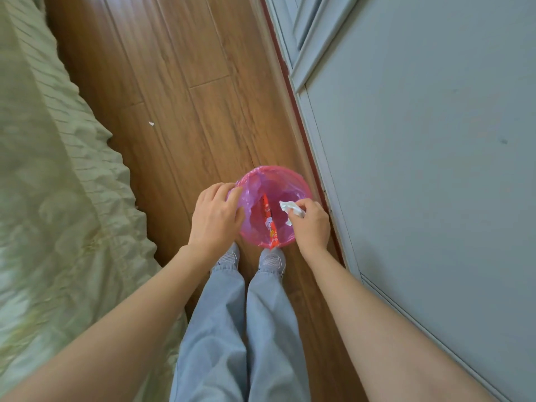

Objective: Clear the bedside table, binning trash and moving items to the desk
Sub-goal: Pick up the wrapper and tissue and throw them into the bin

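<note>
- Here, a person stands on a brown wood floor (185, 82) and looks straight down at a small bin (301, 181).
- The bin has a pink bag (261, 184) in it, and the bag folds over the rim.
- The bin sits on the floor right in front of the person's two grey shoes (272, 261).
- The left hand (214, 216) is over the left side of the bin. Its fingers are loose and spread a bit, and they touch the bag at the rim. It may be pinching the bag there, but I cannot tell for sure.
- The right hand (311, 224) is over the right side of the bin. Its fingers are closed on a crumpled white tissue (290, 210).
- The tissue hangs over the open mouth of the bin, above the inside.
- A long red snack wrapper (269, 224) already lies inside the bin. It leans from the middle to the near rim, and its end pokes out over the rim.
- A bed with a pale green cover (52, 169) is on the left.
- A grey-blue panelled wall or door (420, 140) is on the right, close beside the bin.
- A tiny white scrap (151, 123) lies on the floor, well away from the bin.
- The person wears light blue trousers (232, 329).
</note>
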### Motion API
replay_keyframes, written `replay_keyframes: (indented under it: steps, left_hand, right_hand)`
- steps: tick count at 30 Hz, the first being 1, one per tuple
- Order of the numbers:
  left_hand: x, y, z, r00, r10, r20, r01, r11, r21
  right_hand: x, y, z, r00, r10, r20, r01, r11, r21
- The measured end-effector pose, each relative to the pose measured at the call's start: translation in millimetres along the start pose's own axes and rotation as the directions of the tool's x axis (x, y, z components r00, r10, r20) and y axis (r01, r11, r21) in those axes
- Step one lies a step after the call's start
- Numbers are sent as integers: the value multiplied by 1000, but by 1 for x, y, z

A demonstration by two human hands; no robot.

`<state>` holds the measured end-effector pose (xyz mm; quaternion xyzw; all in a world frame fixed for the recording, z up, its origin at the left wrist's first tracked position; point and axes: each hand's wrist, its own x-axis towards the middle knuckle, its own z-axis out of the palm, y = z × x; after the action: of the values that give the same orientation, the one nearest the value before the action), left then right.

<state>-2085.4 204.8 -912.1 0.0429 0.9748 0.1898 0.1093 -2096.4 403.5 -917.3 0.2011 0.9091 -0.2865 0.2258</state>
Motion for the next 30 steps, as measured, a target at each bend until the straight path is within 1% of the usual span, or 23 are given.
replay_keyframes:
  steps: [1,2,4,5,7,9,12,14,17,22,25,28,30]
  left_hand:
    - [-1,-3,3,1000,-7,10,7,1000,13]
    - [-3,-4,4,1000,-17,19,16,1000,21]
    - [-4,-4,6,999,-30,26,30,999,28]
    - [-4,-4,6,999,-38,32,37,999,28]
    - [-4,-2,5,998,-55,36,54,998,20]
    - [-4,0,1,997,-78,24,78,997,12]
    - [-5,5,-13,996,-92,-4,92,996,-10]
    - [-4,10,-30,996,-79,-31,79,997,-15]
    - [-6,23,-71,994,-82,-67,82,997,-6]
    - [-22,67,-172,986,-129,-104,129,992,-10]
    - [-43,92,-232,979,-143,-144,141,990,-22]
    - [-70,113,-279,975,-161,-151,161,987,-13]
    - [-89,124,-305,971,-186,-153,186,982,-10]
  right_hand:
    - [7,1,7,998,32,48,-31,999,-27]
    - [14,2,15,989,66,132,-58,996,-70]
    - [27,2,25,936,126,329,-73,983,-170]
    - [31,1,28,907,139,397,-58,976,-209]
    - [36,-1,29,884,118,453,1,967,-254]
    - [33,-5,22,904,50,424,77,958,-277]
    - [20,-20,-3,950,-118,289,199,942,-270]
    - [4,-35,-27,954,-209,213,261,931,-256]
    - [-29,-64,-69,945,-284,161,320,906,-278]
    - [-102,-117,-139,917,-368,153,398,864,-309]
    - [-149,-148,-177,909,-397,125,416,862,-288]
    - [-187,-172,-205,875,-469,122,482,815,-321]
    - [-205,-184,-221,861,-497,104,502,803,-321]
